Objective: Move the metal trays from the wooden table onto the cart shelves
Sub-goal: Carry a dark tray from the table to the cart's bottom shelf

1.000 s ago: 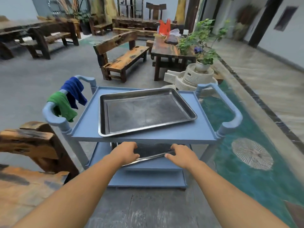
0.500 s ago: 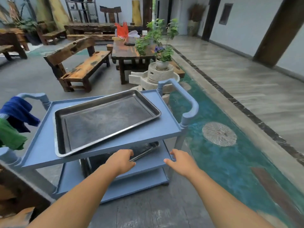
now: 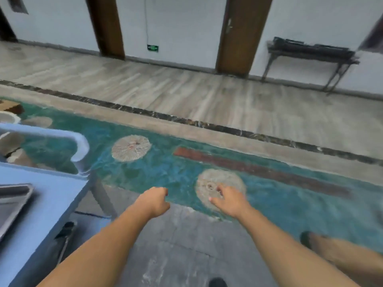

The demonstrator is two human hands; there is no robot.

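The blue cart (image 3: pixel 51 195) fills the left edge of the head view, with only its top shelf and curved handle (image 3: pixel 81 146) showing. One corner of a metal tray (image 3: pixel 14 201) lies on that top shelf. A sliver of another tray's edge (image 3: pixel 64 243) shows on a lower shelf beneath. My left hand (image 3: pixel 154 200) hangs in the air to the right of the cart, fingers curled shut and holding nothing. My right hand (image 3: pixel 229 200) is further right, fingers loosely apart and empty. The wooden table is out of view.
A teal floor strip (image 3: pixel 165 168) with round stone discs (image 3: pixel 131 148) runs ahead. Beyond it lie a dark border line and pale wood flooring. A dark metal bench (image 3: pixel 310 52) stands against the far wall. My leg (image 3: pixel 342 255) and shoe show at lower right.
The view has swung sharply right, leaving the cart at the left edge. Both hands have left the tray on the lower shelf and now hang empty in the air.
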